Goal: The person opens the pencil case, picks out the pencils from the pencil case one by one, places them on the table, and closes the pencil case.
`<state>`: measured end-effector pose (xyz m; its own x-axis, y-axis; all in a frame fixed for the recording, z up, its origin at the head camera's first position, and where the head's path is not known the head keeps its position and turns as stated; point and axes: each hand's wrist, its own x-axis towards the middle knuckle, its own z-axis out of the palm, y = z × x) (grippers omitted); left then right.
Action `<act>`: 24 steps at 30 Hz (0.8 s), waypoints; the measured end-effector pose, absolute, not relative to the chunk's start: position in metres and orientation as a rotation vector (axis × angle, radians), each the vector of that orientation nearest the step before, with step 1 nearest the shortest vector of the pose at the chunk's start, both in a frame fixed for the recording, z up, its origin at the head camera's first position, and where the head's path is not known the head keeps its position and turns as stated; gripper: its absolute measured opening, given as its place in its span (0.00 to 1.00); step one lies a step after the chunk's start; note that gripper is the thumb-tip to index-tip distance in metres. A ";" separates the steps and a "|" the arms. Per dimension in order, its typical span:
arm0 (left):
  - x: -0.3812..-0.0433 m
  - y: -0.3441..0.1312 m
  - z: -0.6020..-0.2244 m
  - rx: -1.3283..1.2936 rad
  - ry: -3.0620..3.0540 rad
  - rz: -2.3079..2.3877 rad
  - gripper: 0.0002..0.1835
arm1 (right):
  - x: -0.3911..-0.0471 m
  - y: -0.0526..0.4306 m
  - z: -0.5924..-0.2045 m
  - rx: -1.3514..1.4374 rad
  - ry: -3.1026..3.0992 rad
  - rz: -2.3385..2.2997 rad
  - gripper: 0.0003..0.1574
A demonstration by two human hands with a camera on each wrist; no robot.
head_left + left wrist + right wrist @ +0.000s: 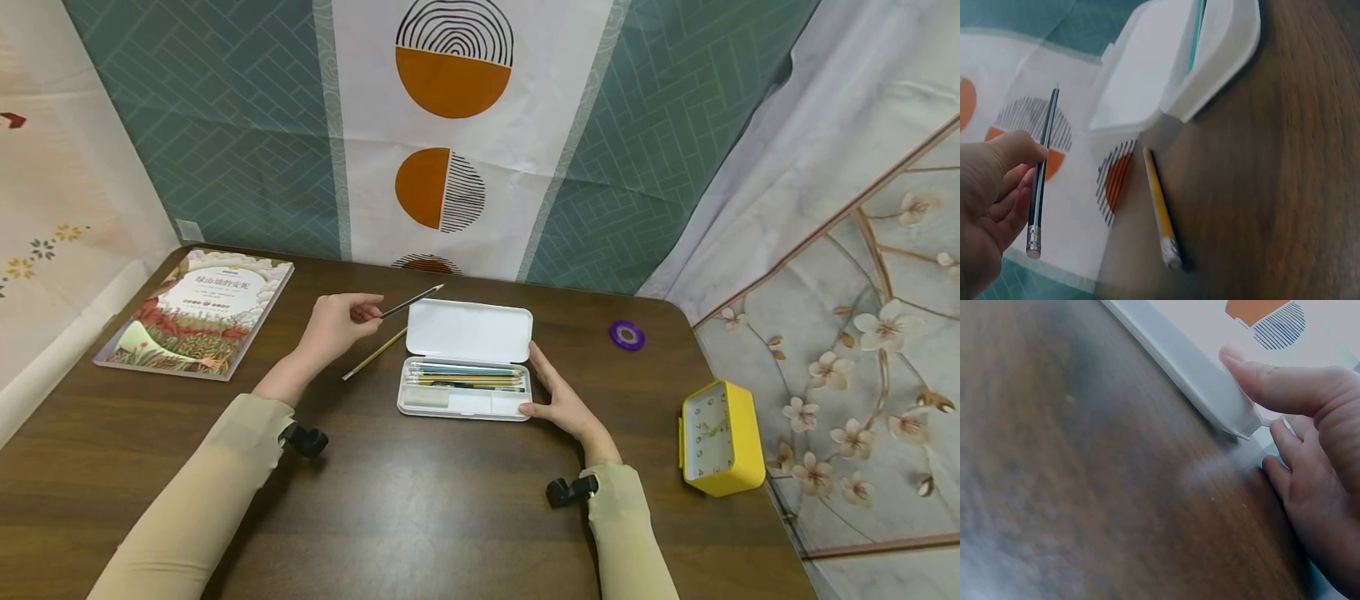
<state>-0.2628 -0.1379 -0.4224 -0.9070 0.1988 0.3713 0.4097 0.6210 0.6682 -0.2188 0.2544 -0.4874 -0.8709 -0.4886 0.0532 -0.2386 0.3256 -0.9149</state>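
My left hand (337, 322) pinches a dark striped pencil (1042, 175) between thumb and fingers, its sharpened tip pointing away and to the right. Below it, a yellow pencil (1159, 203) lies on the table, its far end beside the case. The white pencil case (461, 412) lies wide open with its lid (469, 329) tipped back. Inside are several pencils (465, 377) in a row and a pale block (427, 397) in the front compartment. My right hand (562, 404) holds the case at its right side, thumb over the edge, fingers beside the hinge.
A book (202, 312) with an illustrated cover lies at the back left of the wooden table (420, 508). A purple ring-shaped object (626, 335) lies at the back right. The yellow clock (722, 437) stands near the right edge. Patterned cloth hangs behind the table.
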 end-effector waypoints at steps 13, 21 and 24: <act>-0.265 -0.153 -0.448 -0.233 -2.670 -1.138 0.16 | -0.221 0.256 -0.490 -0.662 2.367 -1.559 0.67; -0.265 -0.153 -0.458 -0.225 -2.734 -1.132 0.17 | -0.221 0.255 -0.490 -0.674 2.361 -1.564 0.67; -0.266 -0.154 -0.460 -0.231 -2.760 -1.129 0.16 | -0.221 0.255 -0.489 -0.671 2.363 -1.562 0.67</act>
<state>-0.2655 -0.1538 -0.4604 -0.9767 0.0853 0.1967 0.1987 0.7046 0.6812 -0.2206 0.2549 -0.4894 -0.8687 -0.4918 0.0586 -0.2467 0.3270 -0.9123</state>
